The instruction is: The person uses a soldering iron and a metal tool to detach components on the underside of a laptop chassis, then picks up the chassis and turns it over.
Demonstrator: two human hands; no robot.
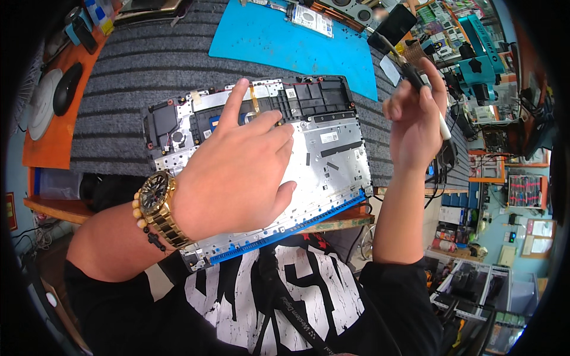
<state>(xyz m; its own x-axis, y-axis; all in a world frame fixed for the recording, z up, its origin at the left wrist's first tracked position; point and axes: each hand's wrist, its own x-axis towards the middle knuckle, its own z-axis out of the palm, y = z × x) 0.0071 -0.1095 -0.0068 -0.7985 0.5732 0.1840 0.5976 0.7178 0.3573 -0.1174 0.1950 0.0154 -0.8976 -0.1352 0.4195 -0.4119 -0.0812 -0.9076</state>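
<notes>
A silver-and-black laptop chassis (332, 160) lies tilted across the table's near edge, with its inner side up. Bare metal, black plastic frames and an orange ribbon strip (255, 99) show on it; a blue strip (285, 230) runs along its near edge. My left hand (240, 163) lies palm down over its middle, fingers spread, hiding part of the metal. Raised to the right of the chassis, my right hand (418, 121) is closed round a soldering iron (414, 76) with a black grip and white handle. Its metal end points up and to the left.
Grey ribbed cloth (127, 89) covers the table. Behind the chassis lies a blue mat (285, 47) bearing a hard drive (312, 21). A black mouse (67, 89) sits far left; a teal microscope (478, 59) and dark cables (438, 178) are at right.
</notes>
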